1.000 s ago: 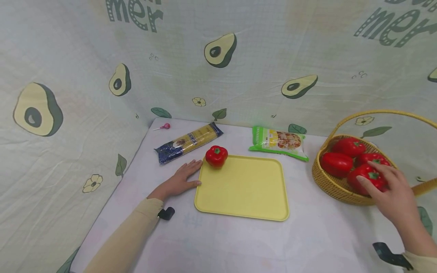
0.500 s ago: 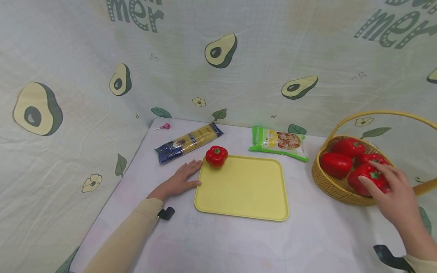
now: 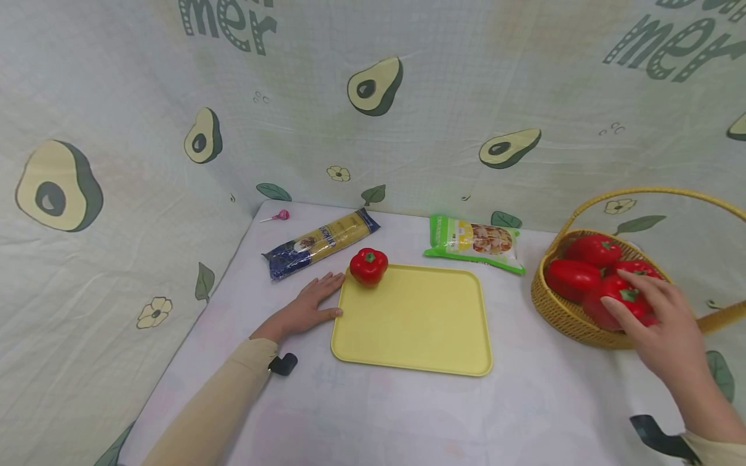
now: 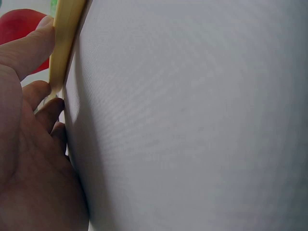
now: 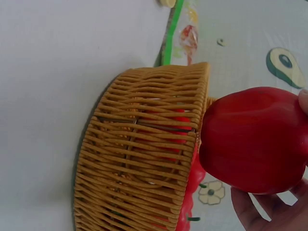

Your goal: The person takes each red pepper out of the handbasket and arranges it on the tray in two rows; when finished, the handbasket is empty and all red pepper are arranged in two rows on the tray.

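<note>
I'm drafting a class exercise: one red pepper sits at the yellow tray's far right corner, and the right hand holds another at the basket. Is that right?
The corner is wrong: in the head view, the red pepper sits at the far left corner of the yellow tray. The right hand does hold another pepper at the basket.

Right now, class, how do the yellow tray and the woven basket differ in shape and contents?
The tray is shallow and smooth; the basket is deeper and woven. The basket has an arched handle; the tray has none. The tray carries one red pepper; the basket holds several peppers. Both bear red peppers.
</note>
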Demonstrator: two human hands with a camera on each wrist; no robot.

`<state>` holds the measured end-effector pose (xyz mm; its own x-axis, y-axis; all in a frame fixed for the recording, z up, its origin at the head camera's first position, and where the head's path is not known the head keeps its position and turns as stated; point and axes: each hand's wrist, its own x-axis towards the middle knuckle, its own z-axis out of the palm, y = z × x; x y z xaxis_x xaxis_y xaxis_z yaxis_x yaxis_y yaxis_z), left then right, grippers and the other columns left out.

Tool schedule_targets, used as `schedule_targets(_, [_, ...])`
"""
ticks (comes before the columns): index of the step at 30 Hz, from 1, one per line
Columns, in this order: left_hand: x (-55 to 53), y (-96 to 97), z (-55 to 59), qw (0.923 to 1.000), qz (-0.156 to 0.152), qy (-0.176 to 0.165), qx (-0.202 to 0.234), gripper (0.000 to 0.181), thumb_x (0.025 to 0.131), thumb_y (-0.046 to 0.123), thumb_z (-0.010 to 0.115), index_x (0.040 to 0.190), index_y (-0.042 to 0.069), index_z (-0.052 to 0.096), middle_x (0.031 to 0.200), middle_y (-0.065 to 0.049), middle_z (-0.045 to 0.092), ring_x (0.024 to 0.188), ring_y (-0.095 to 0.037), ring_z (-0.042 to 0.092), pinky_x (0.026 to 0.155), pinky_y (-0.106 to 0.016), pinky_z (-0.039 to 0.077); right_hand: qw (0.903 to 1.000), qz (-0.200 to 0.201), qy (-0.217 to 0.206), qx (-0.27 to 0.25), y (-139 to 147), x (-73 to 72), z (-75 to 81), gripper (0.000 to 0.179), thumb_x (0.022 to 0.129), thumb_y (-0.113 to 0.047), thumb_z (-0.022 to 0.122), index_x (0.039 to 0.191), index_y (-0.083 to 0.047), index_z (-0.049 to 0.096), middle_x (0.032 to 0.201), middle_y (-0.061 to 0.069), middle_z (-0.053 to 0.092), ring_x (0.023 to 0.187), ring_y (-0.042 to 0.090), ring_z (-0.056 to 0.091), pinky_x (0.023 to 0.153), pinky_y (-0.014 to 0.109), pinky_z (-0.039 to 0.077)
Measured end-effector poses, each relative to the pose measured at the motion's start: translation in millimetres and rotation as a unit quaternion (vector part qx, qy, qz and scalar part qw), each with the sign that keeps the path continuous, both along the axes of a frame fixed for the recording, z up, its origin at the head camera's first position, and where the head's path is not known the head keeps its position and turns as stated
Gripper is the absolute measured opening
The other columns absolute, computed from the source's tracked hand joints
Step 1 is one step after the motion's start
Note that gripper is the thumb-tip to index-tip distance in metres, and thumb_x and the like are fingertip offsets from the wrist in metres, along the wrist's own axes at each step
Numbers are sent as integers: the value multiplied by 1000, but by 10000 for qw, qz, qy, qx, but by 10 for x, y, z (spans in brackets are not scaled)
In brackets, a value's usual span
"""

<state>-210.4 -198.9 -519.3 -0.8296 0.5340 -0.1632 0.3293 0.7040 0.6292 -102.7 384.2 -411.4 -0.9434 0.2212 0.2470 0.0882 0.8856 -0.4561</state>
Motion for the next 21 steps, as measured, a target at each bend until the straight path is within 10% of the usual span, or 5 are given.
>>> schedule_targets(21, [-1, 4, -3, 9999, 56, -2, -104, 83, 99, 48, 62, 164, 21, 19, 170, 1, 17, 157, -20, 3, 127, -44, 0, 9989, 437, 182, 12, -220, 9, 70, 66, 96, -26, 73, 154, -12, 45, 149, 29, 36, 140, 53, 29, 82, 83, 40])
